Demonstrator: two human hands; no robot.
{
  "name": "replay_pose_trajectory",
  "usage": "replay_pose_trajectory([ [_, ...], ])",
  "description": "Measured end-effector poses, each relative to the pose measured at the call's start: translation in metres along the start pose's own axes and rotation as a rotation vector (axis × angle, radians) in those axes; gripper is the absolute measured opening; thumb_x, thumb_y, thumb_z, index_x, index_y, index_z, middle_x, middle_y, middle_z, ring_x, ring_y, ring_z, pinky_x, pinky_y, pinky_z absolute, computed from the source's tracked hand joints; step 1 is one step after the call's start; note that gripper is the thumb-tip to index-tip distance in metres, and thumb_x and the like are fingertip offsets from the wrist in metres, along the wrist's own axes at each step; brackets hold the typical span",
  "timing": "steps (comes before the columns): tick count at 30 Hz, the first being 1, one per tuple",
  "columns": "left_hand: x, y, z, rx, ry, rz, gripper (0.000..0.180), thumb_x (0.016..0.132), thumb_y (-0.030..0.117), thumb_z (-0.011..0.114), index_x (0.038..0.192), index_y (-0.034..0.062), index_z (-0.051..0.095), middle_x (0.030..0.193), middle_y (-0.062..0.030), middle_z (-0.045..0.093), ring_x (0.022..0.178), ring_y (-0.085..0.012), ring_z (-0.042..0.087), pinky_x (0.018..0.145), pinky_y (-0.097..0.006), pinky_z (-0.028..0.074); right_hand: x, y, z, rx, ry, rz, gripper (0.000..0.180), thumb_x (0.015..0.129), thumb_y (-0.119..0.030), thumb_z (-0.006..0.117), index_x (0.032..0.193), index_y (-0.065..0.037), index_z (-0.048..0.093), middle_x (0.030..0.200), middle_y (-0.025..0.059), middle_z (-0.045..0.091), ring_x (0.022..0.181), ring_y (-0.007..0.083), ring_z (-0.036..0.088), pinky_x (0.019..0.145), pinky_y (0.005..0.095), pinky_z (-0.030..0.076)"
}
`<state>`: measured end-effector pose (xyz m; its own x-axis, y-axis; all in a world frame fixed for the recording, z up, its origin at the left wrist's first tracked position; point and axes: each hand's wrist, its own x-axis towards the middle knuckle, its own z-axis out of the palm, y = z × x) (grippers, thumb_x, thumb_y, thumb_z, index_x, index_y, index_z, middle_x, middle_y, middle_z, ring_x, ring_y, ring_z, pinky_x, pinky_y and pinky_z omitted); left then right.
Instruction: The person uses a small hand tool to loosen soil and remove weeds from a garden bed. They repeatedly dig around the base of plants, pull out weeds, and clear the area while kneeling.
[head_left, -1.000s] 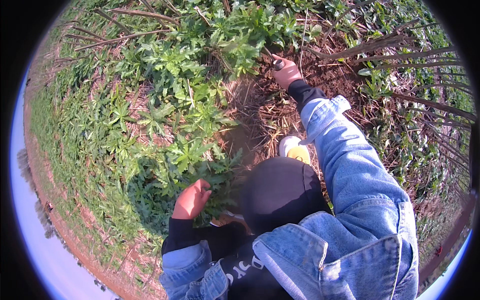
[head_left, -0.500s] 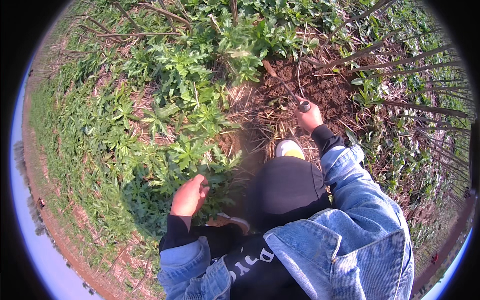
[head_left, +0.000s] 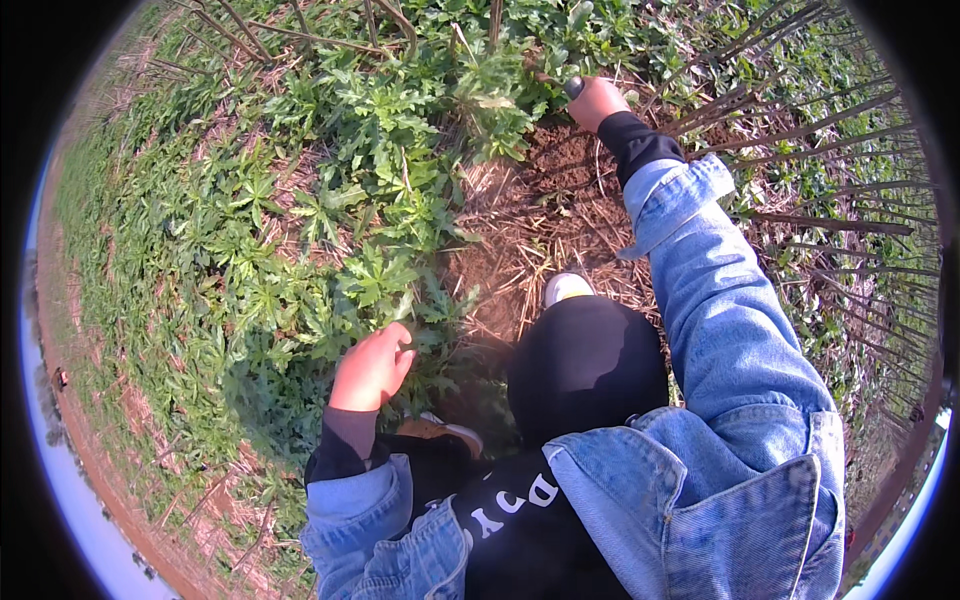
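My right hand [head_left: 600, 102] reaches far forward, closed round a short metal hand tool [head_left: 574, 88] with a dark round handle end. Its rusty blade is mostly hidden among the leaves just beyond my fist. Below that hand lies a patch of loose reddish-brown soil [head_left: 570, 160]. Nearer to me, my left hand [head_left: 372, 368] hovers over leafy green weeds [head_left: 375, 280], its fingers loosely bent and the thumb apart. Nothing shows in it.
Bare brown stalks [head_left: 830, 222] stick up along the right side, and more dry stalks [head_left: 370, 25] stand at the far edge. Dry straw [head_left: 525, 265] covers the ground before my white shoe [head_left: 568, 288]. My bent knee [head_left: 590, 365] is between my arms.
My right hand has moved forward with the hand tool, from over the straw to the far edge of the soil patch. The left hand has shifted only slightly.
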<state>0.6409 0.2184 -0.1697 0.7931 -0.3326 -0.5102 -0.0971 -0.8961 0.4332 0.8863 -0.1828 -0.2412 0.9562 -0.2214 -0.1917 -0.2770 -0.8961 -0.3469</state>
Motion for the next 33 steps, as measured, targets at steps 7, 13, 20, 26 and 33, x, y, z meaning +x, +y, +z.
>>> replay_pose_trajectory([
  [7, -0.01, 0.002, -0.001, 0.021, 0.0, -0.04, 0.021, 0.081, 0.02, 0.064, 0.096, 0.0095, 0.053, 0.081, -0.0143, 0.063, 0.079, -0.0344, 0.062, 0.067, -0.042, 0.049, 0.002, -0.003, -0.026, -0.01, -0.268, -0.006, 0.033, 0.085, -0.025, 0.052, 0.083, 0.006, 0.063, 0.061, 0.0182, 0.062, 0.052, 0.0293, 0.063, 0.049, 0.0388, 0.052],
  [13, -0.018, 0.008, -0.002, -0.001, 0.033, 0.014, 0.021, 0.081, 0.018, 0.064, 0.095, 0.0083, 0.053, 0.081, -0.0142, 0.063, 0.077, -0.0337, 0.062, 0.066, -0.041, 0.048, -0.041, 0.012, -0.057, -0.468, -0.539, -0.105, 0.016, 0.065, -0.013, 0.066, 0.07, 0.002, 0.066, 0.067, 0.0166, 0.066, 0.057, 0.0278, 0.066, 0.052, 0.0393, 0.052],
  [20, -0.032, 0.015, -0.004, -0.001, 0.071, 0.035, 0.02, 0.081, 0.018, 0.064, 0.095, 0.0081, 0.053, 0.08, -0.0143, 0.062, 0.076, -0.0337, 0.061, 0.066, -0.042, 0.048, -0.117, 0.028, -0.059, -1.068, -1.131, -0.419, 0.016, 0.054, -0.012, 0.066, 0.064, 0.0, 0.069, 0.06, 0.0156, 0.063, 0.06, 0.0266, 0.065, 0.055, 0.0415, 0.051],
  [26, -0.033, 0.024, 0.0, 0.006, 0.042, 0.057, 0.02, 0.081, 0.017, 0.064, 0.095, 0.0079, 0.053, 0.079, -0.0142, 0.062, 0.076, -0.0337, 0.061, 0.066, -0.041, 0.047, -0.127, 0.042, -0.096, -0.4, -0.607, -0.049, 0.016, 0.066, -0.014, 0.063, 0.073, -0.001, 0.069, 0.078, 0.0174, 0.067, 0.064, 0.026, 0.065, 0.058, 0.0365, 0.051],
  [33, -0.025, 0.021, 0.005, 0.004, 0.015, 0.031, 0.021, 0.081, 0.017, 0.064, 0.095, 0.0077, 0.052, 0.079, -0.0145, 0.062, 0.076, -0.0337, 0.061, 0.066, -0.042, 0.047, -0.098, 0.042, -0.03, 0.507, -0.231, 0.077, 0.031, 0.076, -0.015, 0.065, 0.103, 0.0, 0.061, 0.064, 0.006, 0.059, 0.047, 0.0139, 0.056, 0.042, 0.0296, 0.045],
])
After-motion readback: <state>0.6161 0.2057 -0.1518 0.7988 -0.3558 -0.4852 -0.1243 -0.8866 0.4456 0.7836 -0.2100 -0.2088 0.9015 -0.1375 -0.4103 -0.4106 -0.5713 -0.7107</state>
